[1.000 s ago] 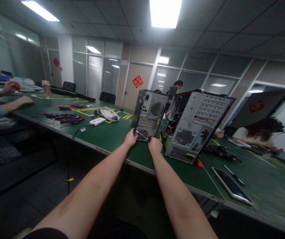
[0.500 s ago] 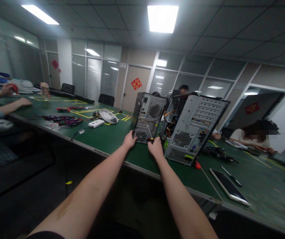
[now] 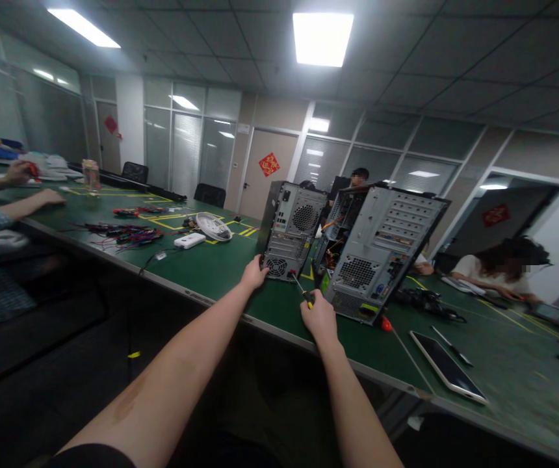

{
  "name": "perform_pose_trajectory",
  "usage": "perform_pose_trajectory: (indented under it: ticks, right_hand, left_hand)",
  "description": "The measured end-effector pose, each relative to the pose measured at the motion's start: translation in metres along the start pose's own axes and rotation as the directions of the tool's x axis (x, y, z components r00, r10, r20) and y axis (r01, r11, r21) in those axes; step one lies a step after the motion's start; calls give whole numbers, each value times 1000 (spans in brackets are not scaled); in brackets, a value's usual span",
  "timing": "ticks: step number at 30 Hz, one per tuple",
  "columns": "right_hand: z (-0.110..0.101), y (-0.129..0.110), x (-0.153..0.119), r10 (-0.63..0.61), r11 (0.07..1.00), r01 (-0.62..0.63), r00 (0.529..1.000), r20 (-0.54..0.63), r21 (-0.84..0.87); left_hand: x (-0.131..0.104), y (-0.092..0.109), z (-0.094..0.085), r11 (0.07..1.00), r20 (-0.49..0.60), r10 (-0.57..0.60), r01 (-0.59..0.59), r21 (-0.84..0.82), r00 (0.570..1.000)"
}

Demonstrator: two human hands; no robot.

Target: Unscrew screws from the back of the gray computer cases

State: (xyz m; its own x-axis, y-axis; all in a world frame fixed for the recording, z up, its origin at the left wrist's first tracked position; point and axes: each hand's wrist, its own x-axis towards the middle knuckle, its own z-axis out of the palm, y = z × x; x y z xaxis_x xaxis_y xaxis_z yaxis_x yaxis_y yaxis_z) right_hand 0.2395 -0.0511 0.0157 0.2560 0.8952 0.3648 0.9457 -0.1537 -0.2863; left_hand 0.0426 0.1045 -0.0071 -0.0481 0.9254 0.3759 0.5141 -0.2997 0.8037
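Observation:
Upright on the green table stands a smaller computer tower (image 3: 291, 247), its rear panel with fan grilles turned to me. My left hand (image 3: 255, 273) grips its lower left edge, with the thumb on the near side and the other fingers mostly hidden. My right hand (image 3: 320, 317) is closed round the yellow-and-black handle of a screwdriver (image 3: 307, 298). The shaft slants up and left to the tower's lower right corner; whether the tip touches a screw is too small to tell. Right beside it is a larger computer tower (image 3: 362, 266), its side open with wires showing.
On the green table (image 3: 211, 278), a wire bundle (image 3: 123, 235), a white power strip (image 3: 189, 241) and a white basket (image 3: 214, 227) lie left. A phone (image 3: 448, 366), a pen-like tool (image 3: 451, 345) and black cables (image 3: 428, 303) lie right. Co-workers sit at both sides.
My right hand has drawn back and right from the tower, and the screwdriver now points up-left at its lower right corner. My left hand stays on the tower's edge.

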Motion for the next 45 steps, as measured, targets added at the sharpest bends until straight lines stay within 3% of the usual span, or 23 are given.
perform_pose_trajectory:
  ticks: [17, 45]
  right_hand:
    - [-2, -8, -6, -40, 997, 41, 999, 16, -68]
    - [5, -8, 0, -86, 996, 86, 996, 23, -23]
  left_hand:
    - [2, -4, 4, 1000, -12, -11, 11, 1, 1000]
    - [4, -5, 2, 1000, -16, -11, 11, 5, 1000]
